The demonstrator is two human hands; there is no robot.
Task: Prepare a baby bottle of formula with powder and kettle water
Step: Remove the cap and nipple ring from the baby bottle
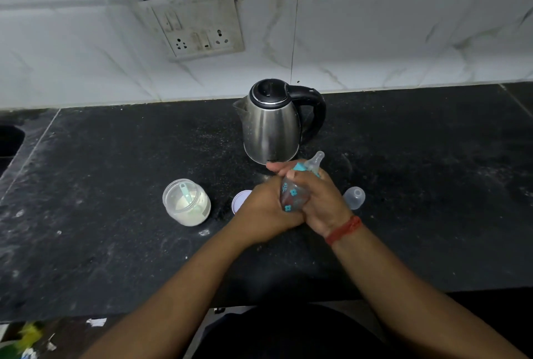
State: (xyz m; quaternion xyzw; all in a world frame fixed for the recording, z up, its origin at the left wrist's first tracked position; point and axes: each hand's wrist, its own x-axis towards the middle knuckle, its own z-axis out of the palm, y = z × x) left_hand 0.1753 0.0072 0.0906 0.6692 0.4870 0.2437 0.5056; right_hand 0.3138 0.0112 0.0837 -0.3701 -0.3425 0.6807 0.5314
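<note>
Black stone counter [115, 243] runs under a white tiled wall with a grimy socket plate [199, 27], and everything for the job sits on it within reach. Largest is the steel kettle [271, 125], upright with its lid down and its black handle to the right, just behind the hands. Left of them stands the open formula jar [187, 203], pale powder in the bottom and a teal scoop resting inside; its lid [240, 200] lies flat beside it. A clear bottle cap [355, 197] lies on its side to the right.

Between the palms is the baby bottle [294, 194], teat and teal collar already fitted. Its long axis tilts away from the person, teat toward the kettle's base, bottom toward the wrists. The left hand [262, 208] presses along one side with fingers fairly straight; the right hand [323, 203] cups the other side, fingers curled round it. Both are equally close, so this looks like rolling or shaking to mix the contents, though they are hard to make out.
</note>
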